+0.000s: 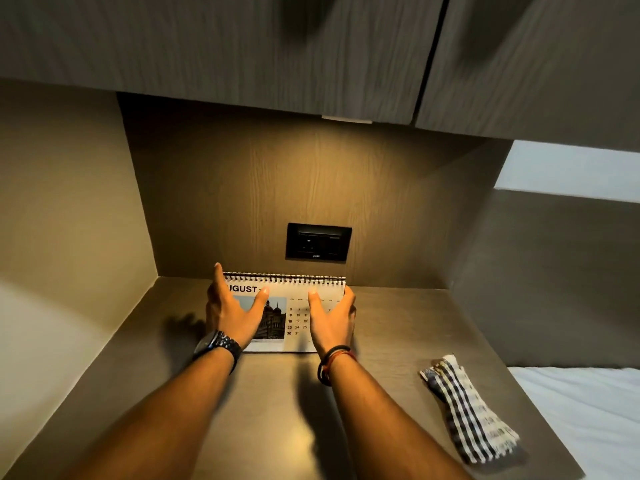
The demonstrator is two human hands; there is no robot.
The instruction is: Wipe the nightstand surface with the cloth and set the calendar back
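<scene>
A spiral-bound desk calendar (292, 299) showing August stands on the brown nightstand top (270, 410), near the back wall. My left hand (230, 311) grips its left edge, thumb across the front page. My right hand (332, 317) grips its right edge the same way. A crumpled cloth (467, 414), white with dark stripes, lies on the nightstand at the right, apart from both hands.
A black socket plate (318, 242) sits on the back wall just above the calendar. Cabinet doors (242, 46) overhang the niche. A side wall (69, 220) closes the left. A white bed sheet (588, 420) lies past the nightstand's right edge.
</scene>
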